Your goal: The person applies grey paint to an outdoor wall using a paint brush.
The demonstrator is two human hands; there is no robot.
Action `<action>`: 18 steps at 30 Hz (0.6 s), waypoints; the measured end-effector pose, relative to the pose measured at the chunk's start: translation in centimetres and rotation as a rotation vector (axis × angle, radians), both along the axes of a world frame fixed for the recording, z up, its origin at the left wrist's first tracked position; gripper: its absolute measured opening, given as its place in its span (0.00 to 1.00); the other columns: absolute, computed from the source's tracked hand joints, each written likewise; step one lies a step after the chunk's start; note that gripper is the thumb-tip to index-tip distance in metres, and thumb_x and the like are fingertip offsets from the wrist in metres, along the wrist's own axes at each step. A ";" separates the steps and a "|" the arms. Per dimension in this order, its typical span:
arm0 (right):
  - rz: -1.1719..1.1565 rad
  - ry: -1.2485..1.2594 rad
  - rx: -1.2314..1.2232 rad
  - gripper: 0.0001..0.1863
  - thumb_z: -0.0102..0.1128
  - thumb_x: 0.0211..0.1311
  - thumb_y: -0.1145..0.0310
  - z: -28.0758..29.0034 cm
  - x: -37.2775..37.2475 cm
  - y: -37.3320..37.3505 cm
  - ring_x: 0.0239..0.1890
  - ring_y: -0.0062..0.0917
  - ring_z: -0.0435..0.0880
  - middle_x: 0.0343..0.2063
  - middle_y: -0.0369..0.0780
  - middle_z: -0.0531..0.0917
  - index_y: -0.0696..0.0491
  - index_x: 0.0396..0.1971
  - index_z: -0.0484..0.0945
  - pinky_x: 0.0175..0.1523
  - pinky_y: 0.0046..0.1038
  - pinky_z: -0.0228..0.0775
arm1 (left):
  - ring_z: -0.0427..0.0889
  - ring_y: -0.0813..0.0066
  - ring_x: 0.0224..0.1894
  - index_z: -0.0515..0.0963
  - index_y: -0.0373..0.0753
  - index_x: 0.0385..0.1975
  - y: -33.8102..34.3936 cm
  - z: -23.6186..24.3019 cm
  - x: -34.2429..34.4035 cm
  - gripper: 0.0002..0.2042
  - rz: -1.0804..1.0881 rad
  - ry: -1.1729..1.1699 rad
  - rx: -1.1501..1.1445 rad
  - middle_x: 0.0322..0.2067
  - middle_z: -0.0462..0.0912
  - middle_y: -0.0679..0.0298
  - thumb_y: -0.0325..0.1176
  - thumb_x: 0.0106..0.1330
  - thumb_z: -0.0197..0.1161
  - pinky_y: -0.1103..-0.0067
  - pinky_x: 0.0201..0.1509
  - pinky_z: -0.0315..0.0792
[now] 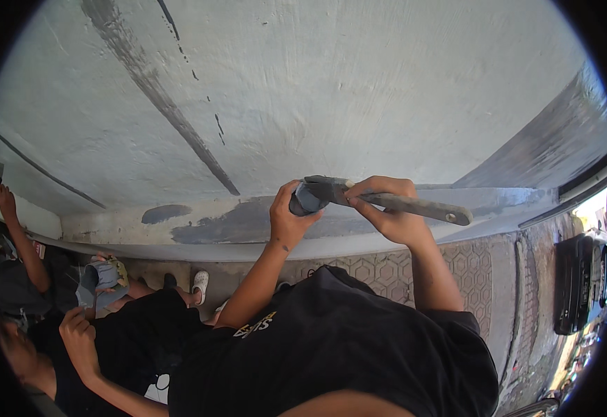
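My left hand (286,222) grips a small cup (306,199) coated with grey paint, close to the wall (387,90). My right hand (390,212) holds a flat, paint-stained brush (432,207) by its long handle, with the grey-covered head at the mouth of the cup. The pale wall carries long grey strokes (171,111) and a grey patch at the far right (519,146). Below it runs a ledge (119,224) partly smeared with grey paint.
Two co-workers are at my left: one raises a hand (6,201) with a brush (0,172); a nearer hand (77,333) is beside a grey container (86,285). A patterned pavement (456,271) lies below, with a dark car (578,281) at the far right.
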State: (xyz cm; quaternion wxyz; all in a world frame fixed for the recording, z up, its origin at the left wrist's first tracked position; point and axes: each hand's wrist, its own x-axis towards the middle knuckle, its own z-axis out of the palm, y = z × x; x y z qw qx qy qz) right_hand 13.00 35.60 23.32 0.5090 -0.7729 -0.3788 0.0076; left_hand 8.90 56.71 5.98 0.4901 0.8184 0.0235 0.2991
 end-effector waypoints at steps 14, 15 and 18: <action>-0.289 0.160 -0.223 0.06 0.68 0.55 0.76 -6.5 1.6 -10.1 0.32 0.33 0.88 0.30 0.44 0.89 0.56 0.34 0.86 0.38 0.30 0.79 | 0.83 0.53 0.52 0.74 0.36 0.54 -11.9 -4.4 5.2 0.35 -0.451 0.108 -0.104 0.51 0.81 0.53 0.29 0.42 0.83 0.68 0.55 0.78; -0.305 0.167 -0.177 0.06 0.68 0.56 0.77 -6.6 2.0 -11.8 0.33 0.32 0.89 0.31 0.44 0.89 0.56 0.34 0.86 0.39 0.30 0.78 | 0.83 0.54 0.52 0.74 0.35 0.54 -13.0 -4.6 5.8 0.35 -0.446 0.149 -0.106 0.50 0.81 0.53 0.29 0.42 0.83 0.68 0.55 0.78; -0.352 0.138 -0.122 0.05 0.68 0.58 0.76 -7.0 3.8 -17.6 0.31 0.33 0.88 0.30 0.43 0.88 0.55 0.35 0.86 0.38 0.29 0.78 | 0.84 0.60 0.50 0.74 0.35 0.55 -16.2 -6.4 7.8 0.35 -0.417 0.187 -0.082 0.50 0.81 0.53 0.28 0.44 0.83 0.71 0.51 0.81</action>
